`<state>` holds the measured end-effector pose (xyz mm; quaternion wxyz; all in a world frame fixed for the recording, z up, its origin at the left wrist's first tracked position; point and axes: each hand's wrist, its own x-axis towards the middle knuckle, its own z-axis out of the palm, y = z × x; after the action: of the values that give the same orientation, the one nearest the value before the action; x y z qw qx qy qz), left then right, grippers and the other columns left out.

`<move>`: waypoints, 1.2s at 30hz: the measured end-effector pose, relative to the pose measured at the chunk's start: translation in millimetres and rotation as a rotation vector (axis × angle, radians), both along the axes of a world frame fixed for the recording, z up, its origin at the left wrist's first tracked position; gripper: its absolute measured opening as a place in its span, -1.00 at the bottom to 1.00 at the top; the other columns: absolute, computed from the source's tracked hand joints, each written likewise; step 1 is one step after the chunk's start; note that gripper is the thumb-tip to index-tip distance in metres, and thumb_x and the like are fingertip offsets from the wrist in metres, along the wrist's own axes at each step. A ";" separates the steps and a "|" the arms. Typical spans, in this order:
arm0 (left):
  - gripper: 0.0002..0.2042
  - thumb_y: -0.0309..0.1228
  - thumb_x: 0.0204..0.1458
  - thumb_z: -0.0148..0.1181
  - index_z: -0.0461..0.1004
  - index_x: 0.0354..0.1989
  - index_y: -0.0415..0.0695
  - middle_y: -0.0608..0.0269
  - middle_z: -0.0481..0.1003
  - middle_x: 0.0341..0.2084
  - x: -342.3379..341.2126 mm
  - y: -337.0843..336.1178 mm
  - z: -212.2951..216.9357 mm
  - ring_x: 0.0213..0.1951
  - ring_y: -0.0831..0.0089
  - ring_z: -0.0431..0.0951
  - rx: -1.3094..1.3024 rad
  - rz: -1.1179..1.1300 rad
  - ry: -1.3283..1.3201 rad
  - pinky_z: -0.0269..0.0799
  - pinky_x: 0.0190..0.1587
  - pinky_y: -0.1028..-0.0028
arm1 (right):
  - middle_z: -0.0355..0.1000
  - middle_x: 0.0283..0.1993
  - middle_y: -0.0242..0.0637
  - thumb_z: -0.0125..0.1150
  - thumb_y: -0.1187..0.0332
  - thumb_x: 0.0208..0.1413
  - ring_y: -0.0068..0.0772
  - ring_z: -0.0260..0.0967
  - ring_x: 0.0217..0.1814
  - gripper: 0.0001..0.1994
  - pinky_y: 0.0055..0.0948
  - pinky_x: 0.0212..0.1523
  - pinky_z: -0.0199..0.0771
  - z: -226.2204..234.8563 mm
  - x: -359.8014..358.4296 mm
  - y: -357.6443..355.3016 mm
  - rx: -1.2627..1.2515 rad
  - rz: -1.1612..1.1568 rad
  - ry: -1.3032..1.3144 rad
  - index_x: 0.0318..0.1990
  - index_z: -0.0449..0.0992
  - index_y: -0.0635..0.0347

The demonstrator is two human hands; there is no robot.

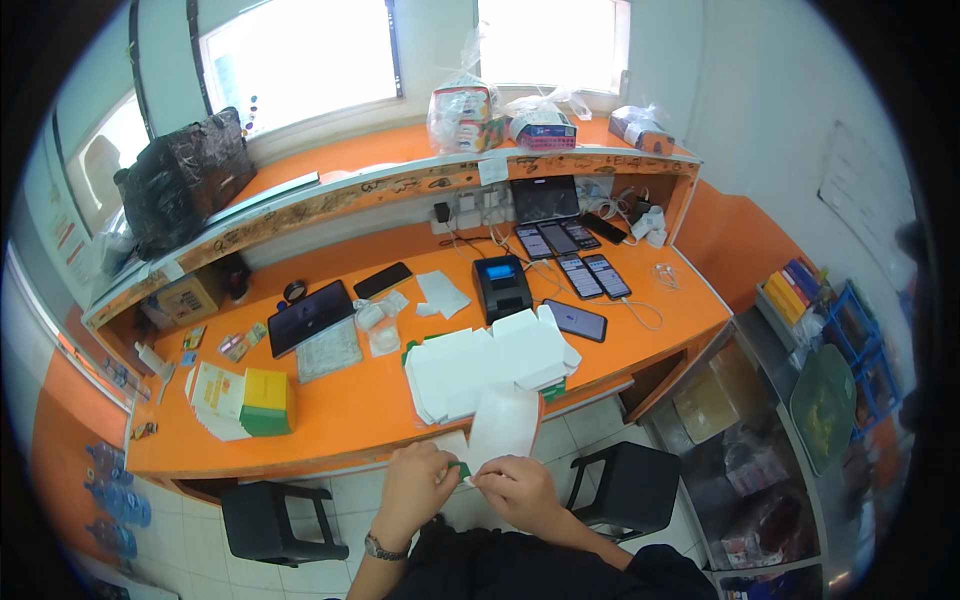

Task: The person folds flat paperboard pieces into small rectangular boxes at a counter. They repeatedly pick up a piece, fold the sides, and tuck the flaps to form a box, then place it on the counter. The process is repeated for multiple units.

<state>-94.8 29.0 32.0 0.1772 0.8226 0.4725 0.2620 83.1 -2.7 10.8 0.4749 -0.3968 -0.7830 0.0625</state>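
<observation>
Just off the table's front edge, both hands hold a cardboard box blank point(503, 428), white on the face toward me, with a bit of green at a small flap. My left hand point(418, 484) pinches it at the lower left and wears a wristwatch. My right hand point(520, 492) grips its lower edge, fingers closed close to the left ones. Right behind the blank lies a stack of flat white box blanks point(460, 372) with green undersides. To the left stand folded yellow and green cartons point(267, 402), packed side by side.
On the orange table point(350, 425) are a black receipt printer point(502, 286), several phones point(575, 319), a tablet point(312, 318) and loose cables. Black stools point(625, 490) stand below at either side. A raised shelf point(370, 148) carries bags and packages. Shelving with a green tray point(824, 408) is at right.
</observation>
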 end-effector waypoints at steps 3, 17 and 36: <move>-0.93 -0.45 -0.09 0.12 0.51 -0.44 -0.13 0.23 0.36 -0.55 2.7 -2.6 12.5 -0.33 0.23 0.37 0.070 -0.157 0.062 0.21 -0.03 0.24 | 0.44 -0.42 -0.41 0.28 0.49 -0.15 -0.40 0.38 -0.46 -0.94 -0.41 -0.47 0.32 -0.6 1.6 -3.4 0.010 0.005 -0.023 -0.46 0.54 0.12; -0.83 -0.49 -0.14 0.04 0.51 -0.35 -0.19 0.17 0.36 -0.51 0.0 -1.9 13.7 -0.31 0.18 0.35 -0.070 -0.344 -0.063 0.21 -0.08 0.26 | 0.41 -0.50 -0.41 0.33 0.45 -0.17 -0.35 0.39 -0.48 -0.93 -0.42 -0.41 0.32 10.3 7.8 -2.3 -0.280 0.009 -0.072 -0.49 0.54 0.15; -0.58 -0.38 -0.16 0.40 0.26 -0.22 -0.16 0.17 0.32 -0.39 -3.6 -1.3 -7.0 -0.35 0.31 0.34 -0.436 -0.400 -0.355 0.32 -0.28 0.41 | 0.51 -0.36 -0.31 0.22 0.33 0.10 -0.61 0.37 -0.35 -0.78 -0.54 -0.31 0.38 -17.3 30.2 19.5 -1.056 0.513 0.343 -0.20 0.52 0.31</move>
<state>-98.4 27.7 24.9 0.4761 0.7833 0.3085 0.2542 113.3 16.8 -6.5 0.3032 -0.3616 -0.6291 0.6177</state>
